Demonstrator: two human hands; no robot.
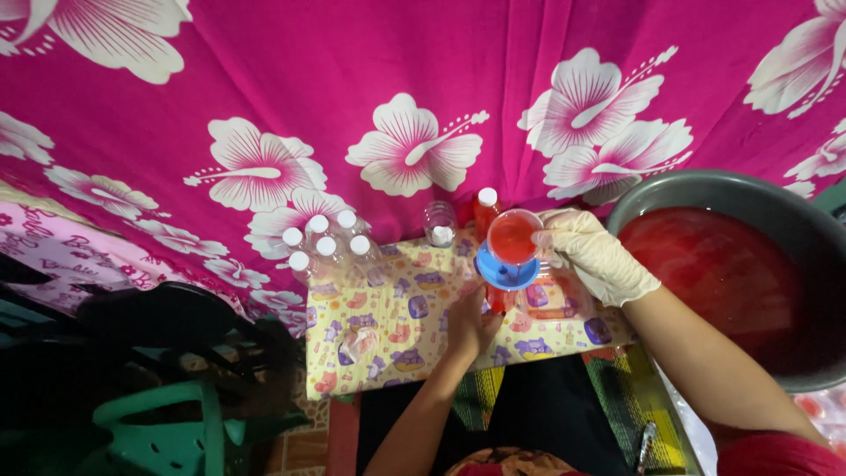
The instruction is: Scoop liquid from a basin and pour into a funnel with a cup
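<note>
From the head camera we look down at a small surface point(388, 348) covered with a yellow cartoon-print cloth, set against a pink curtain point(397, 70) with white flowers.

Our left hand point(471, 324), bare, has its fingers wrapped around a bottle point(496, 300) that stands on the surface; most of the bottle is hidden by the hand and by the blue funnel point(506, 271) sitting in its neck.

Our right hand point(595, 256), in a pale glove, has its fingers closed on the rim of a clear cup point(514, 236) of red liquid, held tilted just above the funnel.

A filled red bottle point(486, 211) with a white cap stands just behind the cup, beside an empty jar point(440, 223). A cluster of capped clear bottles point(326, 242) stands at the far left of the surface.

At right sits a grey basin point(705, 187) holding red liquid, just beside our right forearm.
</note>
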